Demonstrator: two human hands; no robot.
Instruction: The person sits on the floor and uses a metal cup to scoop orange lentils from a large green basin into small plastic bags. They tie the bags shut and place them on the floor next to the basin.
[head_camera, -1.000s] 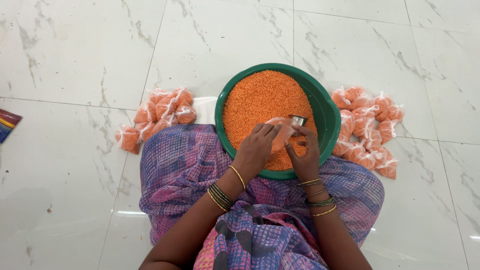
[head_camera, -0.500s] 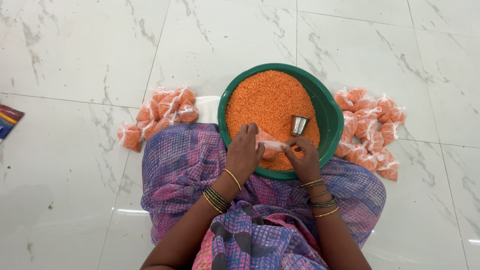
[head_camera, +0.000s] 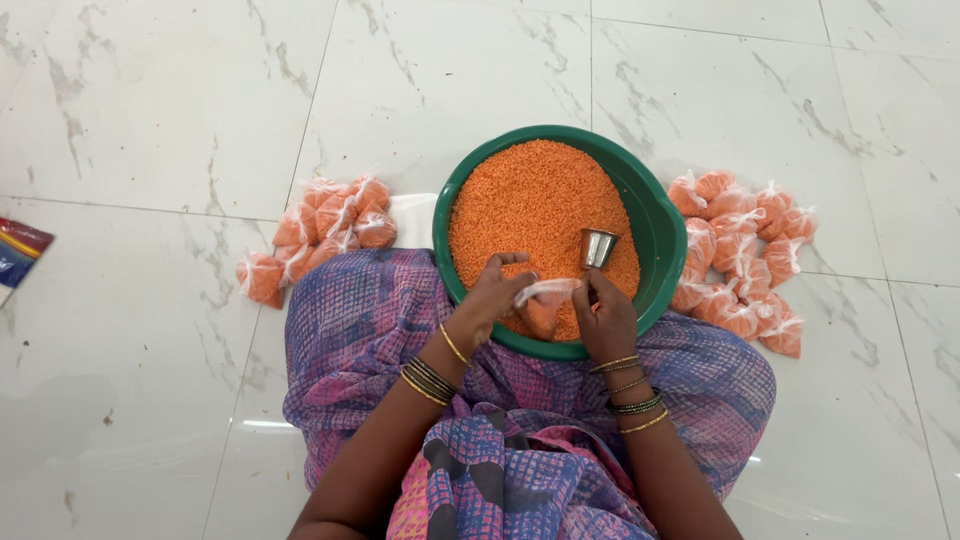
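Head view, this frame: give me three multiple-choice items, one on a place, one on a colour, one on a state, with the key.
1. Where does the small steel cup stand?
A. On the floor tiles
B. In the orange lentils inside the basin
C. On the person's lap

2. What colour is the basin?
A. Green
B. Blue
C. White

3. What state is the small plastic bag between the hands in?
A. Tied and lying in a pile
B. Empty and flat on the floor
C. Partly filled, its top held by the left hand and right hand

Key: 1 B, the cup sits upright in the lentils near the right side of the basin. 2 A, the rim and wall are green. 3 C, both hands pinch the bag's clear top over the basin, with orange at its bottom.
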